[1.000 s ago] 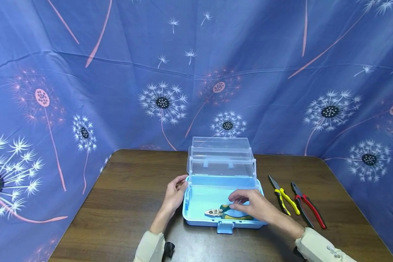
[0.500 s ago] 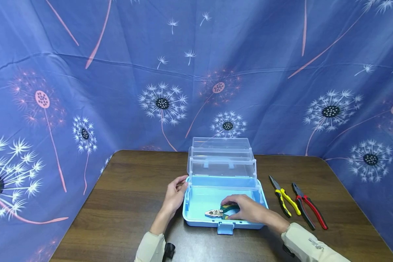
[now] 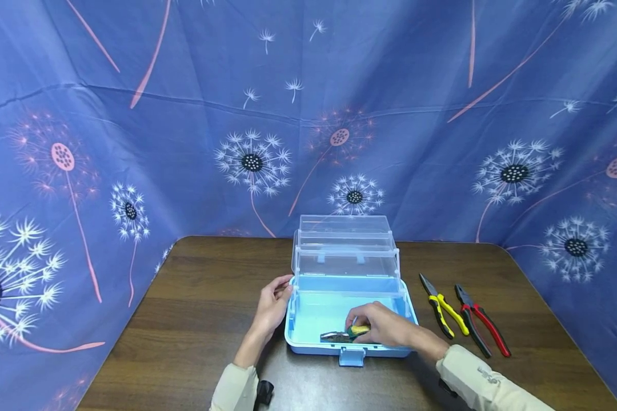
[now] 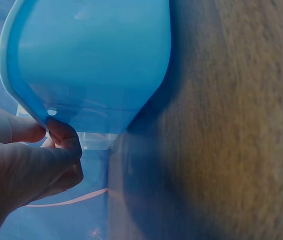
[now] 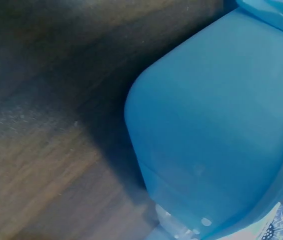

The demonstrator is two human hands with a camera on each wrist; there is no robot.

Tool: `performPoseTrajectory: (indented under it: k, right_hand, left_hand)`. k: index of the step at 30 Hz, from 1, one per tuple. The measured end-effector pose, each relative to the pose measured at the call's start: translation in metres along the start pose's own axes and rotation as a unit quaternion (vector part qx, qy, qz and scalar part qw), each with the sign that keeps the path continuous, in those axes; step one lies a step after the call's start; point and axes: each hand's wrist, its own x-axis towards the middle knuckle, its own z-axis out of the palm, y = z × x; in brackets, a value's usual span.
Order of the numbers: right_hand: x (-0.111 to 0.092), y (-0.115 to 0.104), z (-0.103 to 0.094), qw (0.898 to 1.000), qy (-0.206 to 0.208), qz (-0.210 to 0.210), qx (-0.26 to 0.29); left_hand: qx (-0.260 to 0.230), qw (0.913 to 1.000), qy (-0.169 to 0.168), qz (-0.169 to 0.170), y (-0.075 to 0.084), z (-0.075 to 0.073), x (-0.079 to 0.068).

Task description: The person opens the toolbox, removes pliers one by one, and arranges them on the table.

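A light blue toolbox (image 3: 313, 349) with a clear stepped lid and trays stands open on the table. My left hand (image 3: 271, 308) holds its left rim. In the left wrist view, the thumb and a finger of that hand (image 4: 31, 165) pinch the box edge near a back corner. Inside the box, my right hand (image 3: 383, 326) grips the green and yellow handles of a pair of pliers (image 3: 335, 337). The metal head points left, and part of the handles is hidden by my fingers. Only the outer wall of the toolbox (image 5: 211, 110) shows in the right wrist view, without the hand.
Yellow and black long-nose pliers (image 3: 443, 308) lie right of the box. Beside them are red and black pliers (image 3: 480, 319). The box's blue front latch (image 3: 352, 358) hangs down. A blue dandelion-print cloth (image 3: 226, 74) hangs behind the brown wooden table (image 3: 211, 274).
My right hand has moved left and closed around the green and yellow handles. The pliers have turned onto their edge, with the handles brought together. My left hand has stayed at the rim.
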Motion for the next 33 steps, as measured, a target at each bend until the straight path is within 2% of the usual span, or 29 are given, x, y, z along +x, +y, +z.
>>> performPoseTrajectory:
  k: [4,10,14,17,21,26,28,33]
  right_hand:
    - [-0.003,0.002,-0.001,0.999,0.022,0.011,0.021]
    - [-0.012,-0.002,-0.010,0.997,0.068,0.027,0.015]
    - [-0.021,-0.005,-0.022,0.994,0.105,0.033,0.020]
    - [-0.027,-0.006,-0.030,0.989,0.139,0.037,0.028]
    - [-0.032,-0.009,-0.041,0.982,0.174,0.045,0.061]
    - [-0.044,-0.014,-0.059,0.967,0.208,0.090,0.120]
    - [-0.051,-0.014,-0.067,0.957,0.227,0.112,0.142]
    - [-0.071,-0.009,-0.081,0.938,0.266,0.154,0.160]
  left_hand:
    - [-0.001,1.0000,0.002,-0.002,0.001,0.001,0.000]
    - [-0.004,1.0000,-0.001,0.001,0.000,0.000,0.000]
    - [-0.002,1.0000,-0.006,-0.002,0.017,-0.001,-0.007]
    - [-0.007,0.9999,-0.011,-0.002,0.019,-0.001,-0.008]
    - [-0.009,0.9999,-0.010,0.007,0.003,-0.001,-0.002]
    - [-0.003,0.9999,-0.005,0.011,0.001,-0.001,-0.002]
    - [-0.004,0.9999,-0.004,0.010,0.002,0.000,-0.002]
    - [-0.002,1.0000,-0.005,0.007,0.002,0.000,-0.002]
